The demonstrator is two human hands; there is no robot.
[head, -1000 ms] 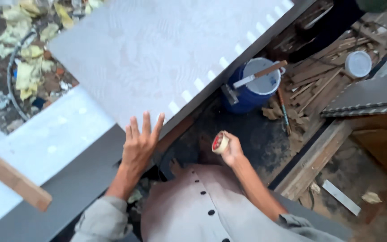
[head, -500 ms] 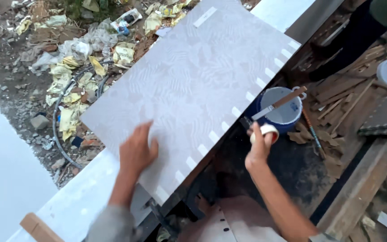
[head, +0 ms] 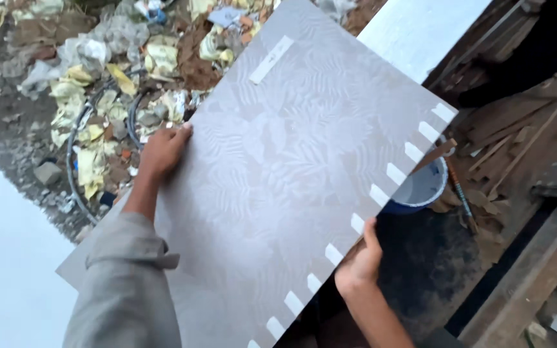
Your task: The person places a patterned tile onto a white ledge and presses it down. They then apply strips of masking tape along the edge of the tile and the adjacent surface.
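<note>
A large grey panel (head: pixel 272 180) with a faint leaf pattern fills the middle of the view, tilted. Short strips of white tape line its right edge and one longer strip sits near its top. My left hand (head: pixel 162 149) grips the panel's left edge, with the grey sleeve below it. At the right edge my right hand (head: pixel 359 261) holds the panel from underneath, thumb up along the taped side. The roll of tape is not visible in that hand now.
A blue bucket (head: pixel 420 190) with a wooden-handled tool across it stands just right of the panel. Wooden planks and scraps (head: pixel 517 167) lie at the right. Rubble, paper litter and a hose (head: pixel 91 129) cover the ground at upper left. A white sheet (head: pixel 8 270) lies at lower left.
My left hand has moved from flat on the panel to gripping its left edge. The right hand shifted under the right edge. The panel now lies closer and more tilted in view.
</note>
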